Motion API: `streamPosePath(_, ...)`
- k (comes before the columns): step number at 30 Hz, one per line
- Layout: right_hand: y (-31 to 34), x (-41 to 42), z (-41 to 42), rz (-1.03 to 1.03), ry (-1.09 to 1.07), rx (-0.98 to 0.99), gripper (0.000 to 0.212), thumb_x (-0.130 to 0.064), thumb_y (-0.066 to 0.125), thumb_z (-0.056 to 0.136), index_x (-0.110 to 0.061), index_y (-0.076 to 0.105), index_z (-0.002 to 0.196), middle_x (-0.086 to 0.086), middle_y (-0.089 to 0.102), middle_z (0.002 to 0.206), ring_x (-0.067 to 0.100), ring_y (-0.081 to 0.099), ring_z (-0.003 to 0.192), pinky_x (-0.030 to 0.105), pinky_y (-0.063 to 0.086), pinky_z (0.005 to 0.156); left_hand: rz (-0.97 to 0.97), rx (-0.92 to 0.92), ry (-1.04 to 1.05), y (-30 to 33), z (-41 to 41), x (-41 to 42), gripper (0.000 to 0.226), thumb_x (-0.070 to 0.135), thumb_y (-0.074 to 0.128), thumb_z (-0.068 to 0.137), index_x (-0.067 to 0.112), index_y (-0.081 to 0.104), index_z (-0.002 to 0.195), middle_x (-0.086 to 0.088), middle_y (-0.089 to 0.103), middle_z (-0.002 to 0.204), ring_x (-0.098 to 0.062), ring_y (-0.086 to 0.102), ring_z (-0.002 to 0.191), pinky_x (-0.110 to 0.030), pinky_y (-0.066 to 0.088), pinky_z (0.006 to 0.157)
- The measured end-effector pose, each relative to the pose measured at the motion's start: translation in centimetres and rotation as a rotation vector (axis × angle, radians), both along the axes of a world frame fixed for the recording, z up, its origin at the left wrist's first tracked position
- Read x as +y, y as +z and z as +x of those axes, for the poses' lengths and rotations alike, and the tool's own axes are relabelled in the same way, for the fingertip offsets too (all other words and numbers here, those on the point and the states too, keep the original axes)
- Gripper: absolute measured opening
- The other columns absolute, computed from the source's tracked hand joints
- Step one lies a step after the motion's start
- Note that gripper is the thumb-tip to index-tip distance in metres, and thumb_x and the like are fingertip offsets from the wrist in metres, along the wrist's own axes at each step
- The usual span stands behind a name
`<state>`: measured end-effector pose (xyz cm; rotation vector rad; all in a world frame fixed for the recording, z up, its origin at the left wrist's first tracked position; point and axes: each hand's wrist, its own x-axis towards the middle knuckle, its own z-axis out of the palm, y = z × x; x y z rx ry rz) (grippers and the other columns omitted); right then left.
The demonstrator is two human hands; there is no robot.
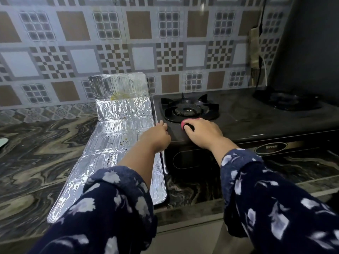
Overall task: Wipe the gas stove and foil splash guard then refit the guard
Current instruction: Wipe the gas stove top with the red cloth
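Observation:
A black two-burner gas stove (256,116) stands on the marble counter. Its left burner grate (189,108) lies just beyond my hands. The foil splash guard (117,142) lies unfolded on the counter left of the stove, its far panels propped against the tiled wall, with yellow and brown stains on it. My right hand (201,132) presses a pink-red cloth or sponge (184,123) onto the stove top in front of the left burner, fingers curled over it. My left hand (158,133) rests at the stove's left front corner beside the foil, with the fingers bent over the edge.
The marble counter (40,158) stretches left of the foil. A pale object (3,143) pokes in at the left edge. Cables and a wooden piece (255,50) hang on the wall behind the stove's right burner (286,99). A dark wall closes the right side.

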<state>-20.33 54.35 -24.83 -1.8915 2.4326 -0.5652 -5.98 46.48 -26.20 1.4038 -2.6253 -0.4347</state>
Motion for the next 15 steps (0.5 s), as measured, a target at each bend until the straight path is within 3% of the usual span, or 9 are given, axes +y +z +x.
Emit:
streamPosePath(8, 0.3, 2.4, -1.6, 0.025, 0.009, 0.063, 0.036, -0.038, 0.037, 0.099, -0.034, 0.051, 0.132, 0.005, 0.058, 0.134, 0.027, 0.052, 0.122, 0.036, 0.043, 0.093, -0.154, -0.098, 0.072, 0.2, -1.8, 1.2, 0.056, 0.019, 0.028, 0.098, 0.009, 0.022, 0.152, -0.008, 0.012, 0.163, -0.02, 0.015, 0.15, -0.045, 0.008, 0.121)
streamPosePath(12, 0.6, 2.9, -4.0, 0.054, -0.031, 0.064, 0.037, -0.038, 0.037, 0.099, -0.035, 0.05, 0.133, 0.008, 0.055, 0.137, 0.03, 0.053, 0.122, 0.036, 0.042, 0.095, -0.252, -0.077, -0.005, 0.5, -5.0, 2.6, 0.054, 0.031, 0.028, 0.101, 0.007, 0.029, 0.149, -0.008, 0.017, 0.162, -0.019, 0.017, 0.149, -0.043, 0.012, 0.119)
streamPosePath(15, 0.4, 3.2, -5.8, 0.067, -0.021, 0.066, 0.038, -0.037, 0.037, 0.099, -0.033, 0.049, 0.135, 0.006, 0.052, 0.141, 0.027, 0.048, 0.128, 0.037, 0.037, 0.102, -0.22, -0.122, -0.048, 0.2, -7.6, 3.6, 0.058, 0.037, 0.026, 0.101, 0.008, 0.024, 0.151, -0.008, 0.013, 0.163, -0.019, 0.013, 0.15, -0.044, 0.009, 0.12)
